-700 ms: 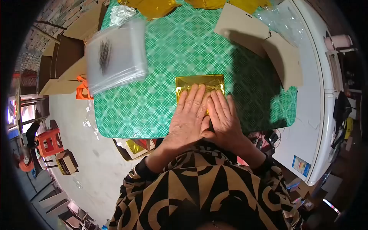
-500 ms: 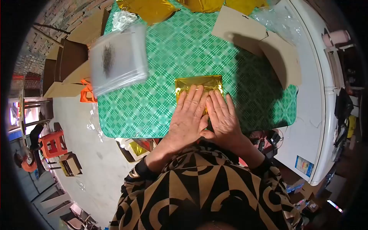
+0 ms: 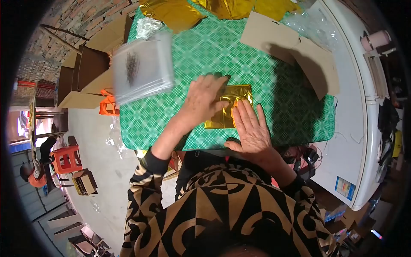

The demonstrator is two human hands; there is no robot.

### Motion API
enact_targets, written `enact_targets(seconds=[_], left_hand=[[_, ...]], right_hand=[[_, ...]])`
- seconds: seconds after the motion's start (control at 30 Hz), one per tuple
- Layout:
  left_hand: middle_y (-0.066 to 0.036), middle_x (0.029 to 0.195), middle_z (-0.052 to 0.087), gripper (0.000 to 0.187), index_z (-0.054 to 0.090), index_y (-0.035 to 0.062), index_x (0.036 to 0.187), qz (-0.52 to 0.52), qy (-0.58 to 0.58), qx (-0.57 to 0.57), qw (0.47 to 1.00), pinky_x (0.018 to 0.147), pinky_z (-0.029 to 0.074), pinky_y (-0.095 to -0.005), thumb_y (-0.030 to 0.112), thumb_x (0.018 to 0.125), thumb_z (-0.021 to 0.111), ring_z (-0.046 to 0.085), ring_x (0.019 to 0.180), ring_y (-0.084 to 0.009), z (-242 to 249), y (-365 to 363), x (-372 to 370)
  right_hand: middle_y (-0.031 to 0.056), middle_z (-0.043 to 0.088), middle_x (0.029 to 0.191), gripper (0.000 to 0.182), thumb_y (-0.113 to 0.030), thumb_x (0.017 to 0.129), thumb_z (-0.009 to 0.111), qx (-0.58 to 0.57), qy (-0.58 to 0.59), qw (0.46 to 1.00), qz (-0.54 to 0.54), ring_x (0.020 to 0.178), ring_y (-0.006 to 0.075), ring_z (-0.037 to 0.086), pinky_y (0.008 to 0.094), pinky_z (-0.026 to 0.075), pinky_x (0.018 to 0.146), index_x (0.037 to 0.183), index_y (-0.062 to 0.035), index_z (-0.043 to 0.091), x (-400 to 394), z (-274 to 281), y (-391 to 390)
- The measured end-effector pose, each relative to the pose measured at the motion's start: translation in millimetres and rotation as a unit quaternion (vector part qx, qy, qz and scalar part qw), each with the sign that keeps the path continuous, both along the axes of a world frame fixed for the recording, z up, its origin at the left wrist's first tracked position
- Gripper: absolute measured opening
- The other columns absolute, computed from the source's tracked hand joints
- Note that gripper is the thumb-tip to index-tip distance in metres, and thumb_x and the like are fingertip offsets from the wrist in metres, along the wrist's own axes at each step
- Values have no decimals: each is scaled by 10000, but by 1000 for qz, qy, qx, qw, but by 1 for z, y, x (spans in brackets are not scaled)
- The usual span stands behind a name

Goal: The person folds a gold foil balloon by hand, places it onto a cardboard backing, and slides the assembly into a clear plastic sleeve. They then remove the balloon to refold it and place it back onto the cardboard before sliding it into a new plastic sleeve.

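Observation:
A folded square of shiny gold foil lies flat near the front edge of the table. My right hand rests open on its lower right part, fingers stretched out and thumb spread to the side. Over the foil's left edge hovers my left hand, its fingers bent and its thumb held apart from them. Nothing shows between those fingers, and it covers the foil's upper left corner. Up and to the left sits a stack of clear plastic bags with a dark printed patch.
The table wears a green checked cloth. Gold foil pieces lie along its far edge, beside a white string bundle. Cardboard pieces lie at right, near a white refrigerator. A red stool stands far left.
My left hand has lifted off the foil and moved up and left, its fingers bending. My right hand stays on the foil, its thumb now spread. The whole view has shifted slightly.

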State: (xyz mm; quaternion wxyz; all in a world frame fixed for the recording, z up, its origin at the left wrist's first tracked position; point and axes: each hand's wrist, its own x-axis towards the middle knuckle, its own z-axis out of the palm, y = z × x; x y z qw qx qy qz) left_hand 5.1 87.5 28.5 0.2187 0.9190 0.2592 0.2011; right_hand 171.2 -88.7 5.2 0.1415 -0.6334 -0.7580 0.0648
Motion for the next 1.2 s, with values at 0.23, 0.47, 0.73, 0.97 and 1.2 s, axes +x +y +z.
enact_targets(seconds=[0.23,0.47,0.73,0.97,1.2], left_hand=[[-163,954,705,520,689,37,1022,-97,143,-80,982,872,502,-452,460,780,869,649,1014,-379,11,54,25],[-142,930,726,480,711,15,971,-145,278,-196,929,800,528,-416,437,797,858,689,932,-314,40,66,47],[-85,860,738,482,734,3,1041,-186,287,-307,888,688,533,-356,411,817,862,694,783,-195,25,77,49],[-47,840,739,412,759,30,1078,-196,279,-298,892,682,530,-328,352,841,860,668,755,-150,15,77,49],[-12,848,743,295,760,35,1063,-189,240,-360,882,694,529,-310,249,879,847,655,764,-108,7,78,42]], right_hand=[[249,358,1639,1067,-623,811,742,-15,-5,1000,2,1579,365,253,604,103,1294,1535,85,407,-1,4,0],[231,329,1658,1065,-627,836,730,-38,-19,999,7,1591,350,221,610,70,1296,1562,67,375,0,5,0],[254,303,1667,1030,-512,843,768,-44,16,999,14,1587,383,224,613,86,1282,1570,87,351,0,10,1],[264,333,1652,986,-522,875,721,-21,18,999,25,1576,388,261,618,107,1277,1559,96,371,1,12,0],[257,354,1647,953,-557,891,674,-6,16,1000,23,1575,378,271,623,112,1277,1538,92,411,2,11,0]])
